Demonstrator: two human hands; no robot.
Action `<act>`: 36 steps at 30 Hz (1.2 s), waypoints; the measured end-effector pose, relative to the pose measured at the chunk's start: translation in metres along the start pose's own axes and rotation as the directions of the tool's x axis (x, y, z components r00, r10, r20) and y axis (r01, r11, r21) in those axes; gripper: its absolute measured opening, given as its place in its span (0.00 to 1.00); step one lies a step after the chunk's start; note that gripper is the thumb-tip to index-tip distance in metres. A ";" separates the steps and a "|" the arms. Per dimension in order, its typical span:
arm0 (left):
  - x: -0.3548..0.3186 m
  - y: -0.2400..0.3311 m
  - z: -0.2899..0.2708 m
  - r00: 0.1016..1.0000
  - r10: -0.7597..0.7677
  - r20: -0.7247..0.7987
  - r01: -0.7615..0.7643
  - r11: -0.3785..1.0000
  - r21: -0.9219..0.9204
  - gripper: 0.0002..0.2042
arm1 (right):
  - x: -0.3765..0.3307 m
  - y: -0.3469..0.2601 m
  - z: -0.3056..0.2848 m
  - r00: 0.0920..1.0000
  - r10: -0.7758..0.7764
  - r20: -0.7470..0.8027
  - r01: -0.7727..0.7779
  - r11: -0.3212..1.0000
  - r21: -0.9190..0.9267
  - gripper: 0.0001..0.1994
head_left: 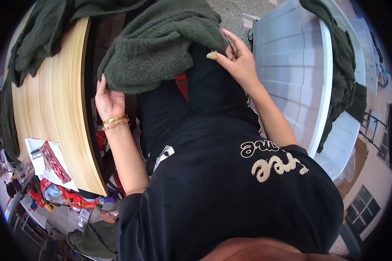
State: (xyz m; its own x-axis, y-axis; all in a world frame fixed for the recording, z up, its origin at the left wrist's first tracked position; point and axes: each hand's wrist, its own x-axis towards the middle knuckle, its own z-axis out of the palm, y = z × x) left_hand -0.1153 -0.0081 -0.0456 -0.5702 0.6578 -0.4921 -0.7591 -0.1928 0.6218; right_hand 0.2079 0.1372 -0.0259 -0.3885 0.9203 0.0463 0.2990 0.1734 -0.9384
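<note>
A dark green, fuzzy knit garment (pixel 157 56) lies bunched over my knees. At its lower left edge, my left hand (pixel 110 100) pinches the fabric between thumb and fingers, palm turned up; bracelets circle that wrist. My right hand (pixel 241 65) is at the garment's right edge, fingers curled around a thin, dark metal tool (pixel 233 48) that looks like small thread snips and is mostly hidden in the palm. A tan cover (pixel 212 55) wraps the tip of my right thumb. My right index fingertip is close to the knit; whether it touches is unclear.
To my left stands a wooden table (pixel 61 100) with more green knitwear (pixel 39 35), papers and a red patterned packet (pixel 55 161). A large translucent plastic bin (pixel 287 69) stands close on my right, dark green knitwear (pixel 342 78) draped over its rim. Bags and cloth lie at lower left.
</note>
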 end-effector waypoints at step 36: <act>0.035 -0.041 0.175 0.398 -0.253 0.882 -0.864 0.221 0.453 0.14 | -0.013 -0.082 0.059 0.238 -0.219 0.946 -0.668 0.670 0.323 0.20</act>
State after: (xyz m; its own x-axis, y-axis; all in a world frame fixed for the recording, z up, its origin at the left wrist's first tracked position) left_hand -0.0489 0.1502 0.0177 0.2427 0.9525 0.1840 0.4673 -0.2810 0.8382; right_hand 0.1370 0.0907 0.0298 -0.9827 -0.1507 -0.1079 0.1785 -0.6123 -0.7702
